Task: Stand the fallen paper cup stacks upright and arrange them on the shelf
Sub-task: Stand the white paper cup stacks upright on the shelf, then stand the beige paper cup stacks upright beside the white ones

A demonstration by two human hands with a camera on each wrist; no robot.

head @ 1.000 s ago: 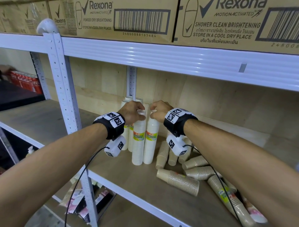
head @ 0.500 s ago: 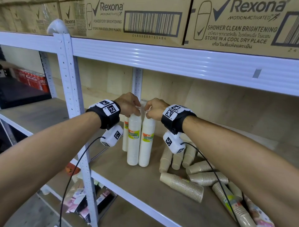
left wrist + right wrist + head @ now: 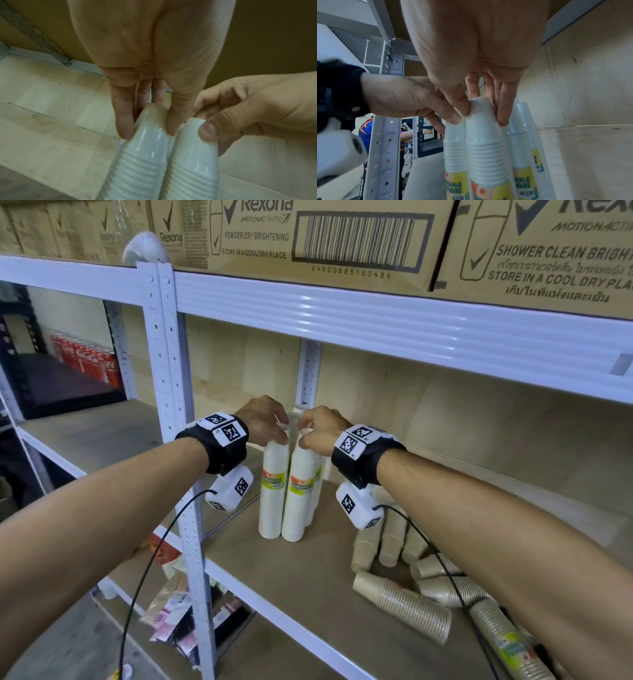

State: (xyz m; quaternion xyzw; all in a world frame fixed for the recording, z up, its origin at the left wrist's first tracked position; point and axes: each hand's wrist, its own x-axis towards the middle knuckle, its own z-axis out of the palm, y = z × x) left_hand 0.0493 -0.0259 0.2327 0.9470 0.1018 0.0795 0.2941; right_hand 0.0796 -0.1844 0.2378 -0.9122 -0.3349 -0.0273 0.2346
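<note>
Two tall white paper cup stacks stand upright side by side on the wooden shelf (image 3: 308, 587). My left hand (image 3: 274, 433) pinches the top of the left stack (image 3: 272, 491), as the left wrist view shows with my left hand (image 3: 148, 129) on that stack (image 3: 142, 155). My right hand (image 3: 305, 433) grips the top of the right stack (image 3: 297, 498); in the right wrist view my right hand (image 3: 483, 113) curls round that stack (image 3: 486, 146). More white stacks (image 3: 522, 148) stand just behind. Brown cup stacks (image 3: 400, 606) lie fallen to the right, and others (image 3: 390, 539) lean.
A white perforated post (image 3: 171, 419) rises just left of the stacks. The upper shelf beam (image 3: 394, 333) carries Rexona cartons (image 3: 308, 237) overhead. A wrapped cup stack (image 3: 507, 642) lies under my right forearm. Packets (image 3: 178, 611) sit on the shelf below.
Both hands keep hold of the two white stack tops. The pair has shifted left toward the post, so the stacks behind now show on its right. My head view has turned left.
</note>
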